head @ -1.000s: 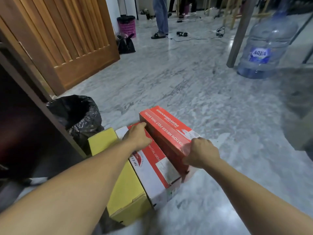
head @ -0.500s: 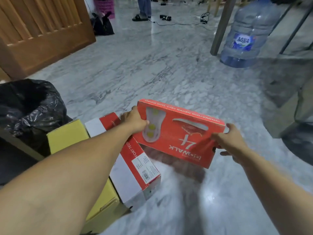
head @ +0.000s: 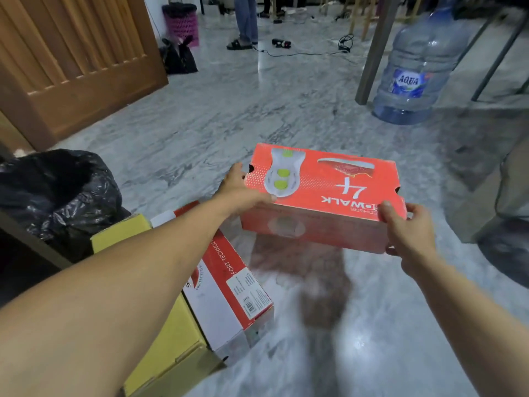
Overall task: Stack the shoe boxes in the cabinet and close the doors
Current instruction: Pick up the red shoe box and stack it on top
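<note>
At the far left edge a dark opening with a slanted wooden edge [head: 31, 239] shows, most likely the cabinet, though too little of it is in view to be sure; a black bin bag [head: 57, 193] sits just in front of it. Next to the right, on the marble floor [head: 286, 116], lie a yellow box [head: 171, 348] and a red-and-white shoe box [head: 229, 296], side by side and touching, both running away from the person. Right of these, lifted clear of the floor with its shadow beneath, is the red shoe box [head: 323, 196], lid up and roughly level. Its long axis runs across the view, left to right, crosswise to the two boxes on the floor. The left hand [head: 240, 190] is clamped on its left short end, thumb over the lid's edge, and the right hand [head: 406, 230] grips the right near corner, thumb on top and fingers beneath, so the hands are set apart by the box's full length. The coming move turns on this: the opening lies to the left of the held box, beyond the left hand, which is the nearer one. The carry should therefore swing leftward over the floor boxes, probably left end first, the right hand pushing from behind. Farther right stands a large water jug [head: 415, 70], well apart.
</note>
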Available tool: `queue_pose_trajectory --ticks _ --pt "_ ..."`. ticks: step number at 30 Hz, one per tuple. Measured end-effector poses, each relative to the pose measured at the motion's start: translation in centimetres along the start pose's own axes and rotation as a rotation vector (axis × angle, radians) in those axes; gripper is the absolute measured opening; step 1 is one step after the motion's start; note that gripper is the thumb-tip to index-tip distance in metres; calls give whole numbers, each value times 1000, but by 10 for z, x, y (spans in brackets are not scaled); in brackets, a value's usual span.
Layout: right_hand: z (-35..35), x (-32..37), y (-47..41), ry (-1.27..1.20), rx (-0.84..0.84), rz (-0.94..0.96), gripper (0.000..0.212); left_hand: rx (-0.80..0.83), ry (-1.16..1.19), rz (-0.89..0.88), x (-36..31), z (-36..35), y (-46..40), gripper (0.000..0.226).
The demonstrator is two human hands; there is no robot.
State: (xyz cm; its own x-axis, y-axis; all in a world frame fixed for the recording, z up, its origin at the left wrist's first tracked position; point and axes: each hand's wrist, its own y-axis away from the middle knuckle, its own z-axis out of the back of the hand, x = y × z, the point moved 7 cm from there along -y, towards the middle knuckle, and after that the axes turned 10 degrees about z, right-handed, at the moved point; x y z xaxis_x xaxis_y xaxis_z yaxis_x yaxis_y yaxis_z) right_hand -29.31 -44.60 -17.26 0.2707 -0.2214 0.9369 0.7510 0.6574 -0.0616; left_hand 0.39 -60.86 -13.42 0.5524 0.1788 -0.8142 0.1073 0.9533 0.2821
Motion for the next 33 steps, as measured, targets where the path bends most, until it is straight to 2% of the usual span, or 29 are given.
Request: queue_pose_trajectory --ticks 3,7,11,12,14,16,17,22,29,33 --pt "12 50 3 -42 70 73 55 -14 49 -66 -24 24 28 93" --pt "23 119 17 -84 249 206 39 -65 93 -118 -47 64 69 93" --pt "45 166 35 -72 314 290 38 -133 140 -158 -65 107 117 61" --pt "52 178 41 -63 322 316 38 -138 136 -171 -70 116 132 59" --pt "68 202 55 -49 346 363 50 -144 128 -191 -77 135 159 59" --pt "83 228 69 -20 365 420 82 -153 104 -199 -86 156 184 58" --pt "89 240 77 4 378 448 88 -156 94 -201 -91 167 199 58" --pt "113 302 123 22 459 567 73 -199 23 -219 -109 220 273 46" --pt "130 360 189 -14 565 641 84 -290 -9 -205 -101 279 379 37" --pt "127 399 236 41 659 778 68 -346 -20 -157 -80 314 430 28"
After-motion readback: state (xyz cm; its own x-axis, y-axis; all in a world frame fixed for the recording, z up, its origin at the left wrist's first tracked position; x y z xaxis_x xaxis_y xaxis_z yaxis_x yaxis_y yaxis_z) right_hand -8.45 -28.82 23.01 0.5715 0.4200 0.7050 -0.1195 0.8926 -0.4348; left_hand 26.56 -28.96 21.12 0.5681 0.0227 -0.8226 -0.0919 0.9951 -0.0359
